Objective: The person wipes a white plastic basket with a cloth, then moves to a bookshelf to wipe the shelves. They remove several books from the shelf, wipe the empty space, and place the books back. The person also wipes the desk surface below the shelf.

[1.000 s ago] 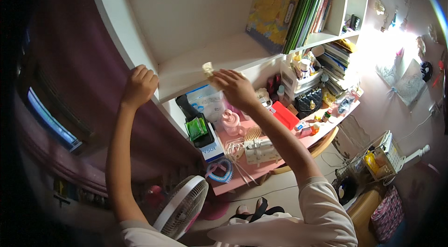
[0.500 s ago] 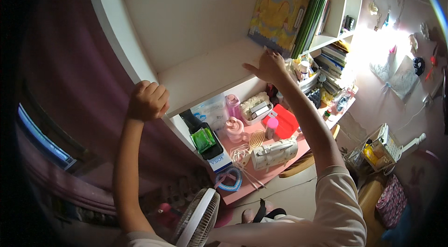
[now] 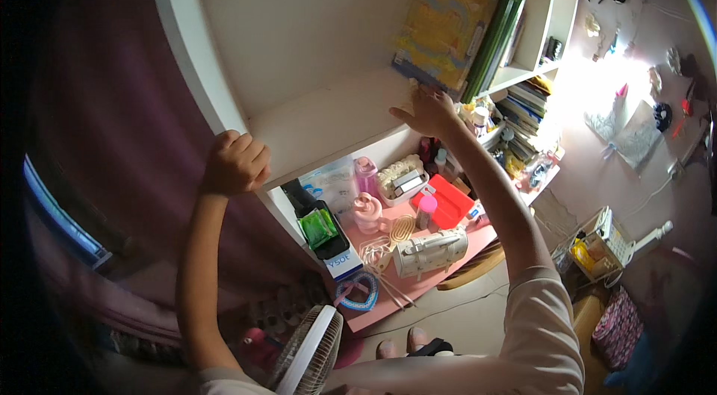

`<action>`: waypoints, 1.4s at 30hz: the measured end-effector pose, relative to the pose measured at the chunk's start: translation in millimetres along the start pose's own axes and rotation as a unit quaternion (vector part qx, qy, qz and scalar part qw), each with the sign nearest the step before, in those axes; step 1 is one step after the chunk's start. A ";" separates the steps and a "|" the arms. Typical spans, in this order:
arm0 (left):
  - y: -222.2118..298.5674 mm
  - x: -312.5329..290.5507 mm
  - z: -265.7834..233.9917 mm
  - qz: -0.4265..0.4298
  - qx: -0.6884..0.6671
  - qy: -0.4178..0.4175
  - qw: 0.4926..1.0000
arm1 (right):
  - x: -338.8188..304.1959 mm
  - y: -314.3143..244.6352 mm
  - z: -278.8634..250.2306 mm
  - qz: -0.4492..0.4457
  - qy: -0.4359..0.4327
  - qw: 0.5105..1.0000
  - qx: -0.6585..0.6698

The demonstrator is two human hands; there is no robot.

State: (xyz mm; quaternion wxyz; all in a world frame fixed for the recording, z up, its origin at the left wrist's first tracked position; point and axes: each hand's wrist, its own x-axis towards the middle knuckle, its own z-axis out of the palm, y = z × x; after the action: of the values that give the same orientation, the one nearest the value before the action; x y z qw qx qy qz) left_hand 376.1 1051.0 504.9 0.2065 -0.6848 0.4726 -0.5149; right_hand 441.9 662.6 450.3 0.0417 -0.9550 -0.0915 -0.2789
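My left hand (image 3: 237,163) is closed over the front edge of the left side panel of a white shelf unit (image 3: 196,59). At the right end of the open shelf board (image 3: 321,115), my right hand (image 3: 432,113) rests with fingers curled and thumb out to the left. A pale crumpled piece (image 3: 410,96), like cloth or tissue, shows between its thumb and fingers; most of it is hidden. Just beyond those fingers a book with a yellow and blue painted cover (image 3: 441,29) leans against a row of green-spined books (image 3: 499,36).
Below the shelf, a pink desk (image 3: 381,311) carries a red tray (image 3: 448,202), a white case (image 3: 429,252), a pink bottle (image 3: 366,212) and a green packet (image 3: 319,225). A fan (image 3: 310,350) stands at lower left. A lit wall with hanging items lies right.
My right hand has slid slightly left and toward me along the board, and more of the pale piece shows. My left hand keeps its hold. The whole view has shifted a little.
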 end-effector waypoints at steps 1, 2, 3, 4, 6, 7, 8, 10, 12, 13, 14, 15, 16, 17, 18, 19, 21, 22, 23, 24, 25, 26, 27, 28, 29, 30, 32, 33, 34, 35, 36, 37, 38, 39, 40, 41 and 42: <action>1.4 -2.9 0.9 -0.001 -0.004 0.002 1.000 | 3.9 -12.7 -5.6 0.028 -0.038 0.999 0.017; 2.2 -4.9 0.7 -0.003 -0.008 -0.005 1.000 | 3.6 -24.3 -7.5 0.061 -0.078 0.994 0.034; 2.2 -7.0 0.7 -0.005 -0.011 -0.011 1.000 | 7.0 -37.8 -3.6 0.088 -0.130 0.986 0.057; 1.8 0.6 5.5 -0.003 -0.016 0.000 1.000 | 4.3 -33.3 17.5 0.052 -0.040 0.998 0.022; 0.2 -0.6 6.7 0.004 -0.030 0.007 1.000 | -0.1 -54.6 24.5 -0.034 0.026 0.994 0.099; -1.8 -8.2 0.7 0.000 -0.030 -0.003 1.000 | -7.4 -79.9 14.6 -0.084 0.026 0.986 0.141; -0.4 -12.9 2.2 -0.005 -0.035 -0.003 0.999 | -18.9 -97.3 1.7 -0.128 0.024 0.976 0.173; 0.2 -7.1 6.7 0.001 -0.030 0.008 1.000 | -38.9 -96.2 6.9 -0.186 0.063 0.976 0.095; 0.2 -5.0 4.3 0.000 -0.021 0.003 1.000 | -27.9 -67.7 25.8 -0.214 0.215 0.953 -0.003; 0.4 -12.9 -0.5 -0.003 -0.018 -0.011 1.000 | -19.8 -70.7 -5.3 -0.091 -0.048 0.993 -0.051; 2.3 -14.4 -3.6 -0.004 -0.017 -0.019 1.000 | -5.8 -57.0 -25.8 0.030 -0.220 0.975 -0.021; 1.7 -7.1 -1.9 -0.003 -0.013 -0.012 1.000 | -7.3 -27.1 -19.6 0.012 -0.135 0.990 -0.029; 0.2 -2.4 1.8 -0.001 -0.020 0.001 1.000 | -3.4 -5.8 -8.0 -0.011 -0.048 0.998 -0.041; 1.4 -2.4 3.0 -0.001 -0.031 0.004 1.000 | 1.3 -11.6 -3.4 0.007 -0.079 0.997 -0.003; 1.7 -1.4 3.2 -0.001 -0.041 0.008 0.999 | 6.0 -23.6 4.7 0.012 -0.092 0.995 0.031; 2.5 2.0 1.7 -0.003 -0.041 0.002 0.999 | 7.8 -36.8 11.2 0.020 -0.109 0.992 0.065; 3.7 3.0 2.5 -0.006 -0.020 -0.007 1.000 | 6.2 -84.2 30.8 -0.053 0.018 0.997 0.060; 3.5 -0.6 -0.1 -0.009 -0.005 -0.017 1.000 | 0.5 -113.1 34.6 -0.084 0.064 0.988 0.115; 3.0 -0.7 0.3 -0.008 -0.009 -0.014 1.000 | -6.1 -136.6 34.7 -0.113 0.108 0.975 0.159; 1.7 -4.0 -0.2 -0.007 -0.012 -0.014 1.000 | -10.2 -150.7 21.3 -0.152 -0.009 0.963 0.221; 1.8 -4.8 1.5 -0.008 -0.015 -0.010 1.000 | -16.8 -153.3 22.4 -0.183 0.032 0.956 0.227; 2.9 -3.9 2.3 -0.006 -0.017 -0.008 1.000 | -20.8 -153.8 22.7 -0.214 0.073 0.946 0.232; 3.9 -3.1 3.0 -0.003 -0.019 -0.007 1.000 | -22.6 -144.5 20.9 -0.222 0.057 0.948 0.221; 0.4 -5.9 -1.8 0.001 -0.015 -0.013 1.000 | -24.5 -138.2 10.2 -0.235 0.044 0.947 0.217; -0.1 -9.0 -2.0 -0.003 -0.011 -0.013 1.000 | -23.5 -128.1 2.1 -0.227 0.007 0.942 0.247; 1.8 -0.8 2.8 -0.002 -0.014 -0.003 1.000 | -18.0 -99.4 29.6 -0.236 0.077 0.953 0.174; 2.8 -4.4 -0.2 -0.011 -0.012 -0.013 1.000 | -11.5 -61.8 10.4 -0.094 -0.033 0.983 0.155; 3.1 -5.2 2.3 -0.011 -0.010 -0.010 1.000 | -12.7 -39.4 6.4 -0.084 0.000 0.982 0.169; 4.7 -4.9 3.8 -0.014 -0.010 -0.007 1.000 | -18.0 -37.6 2.9 -0.119 0.100 0.969 0.191; 3.7 -4.4 1.8 -0.014 -0.008 -0.010 1.000 | -16.5 -44.7 4.2 -0.112 0.036 0.970 0.215; 1.4 -2.6 -2.1 -0.014 -0.005 -0.014 1.000 | -14.4 -55.4 6.9 -0.105 -0.027 0.966 0.236; 2.7 -4.4 -4.9 -0.014 -0.007 -0.023 1.000 | -23.3 -86.3 9.2 -0.133 0.004 0.958 0.254; 3.4 -2.3 -1.3 -0.016 -0.007 -0.018 1.000 | -34.1 -118.8 9.6 -0.156 0.039 0.952 0.262; 4.8 -1.4 2.8 -0.016 -0.008 -0.017 1.000 | -41.8 -150.7 15.4 -0.183 0.076 0.947 0.253; 4.2 -1.0 3.9 -0.015 -0.006 -0.017 1.000 | -46.0 -173.0 17.4 -0.210 0.117 0.940 0.244; 3.9 -2.8 4.2 -0.011 -0.013 -0.014 1.000 | -46.4 -179.7 14.0 -0.213 0.110 0.936 0.257; 1.6 -3.3 2.3 -0.013 -0.013 -0.018 1.000 | -46.4 -184.4 10.2 -0.216 0.103 0.933 0.269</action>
State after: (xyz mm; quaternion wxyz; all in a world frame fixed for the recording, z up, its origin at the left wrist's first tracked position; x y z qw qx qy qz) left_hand 377.4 1052.7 501.1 0.2000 -0.7026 0.4666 -0.4986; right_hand 372.4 837.6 421.9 0.2452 -0.8312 -0.3628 -0.3425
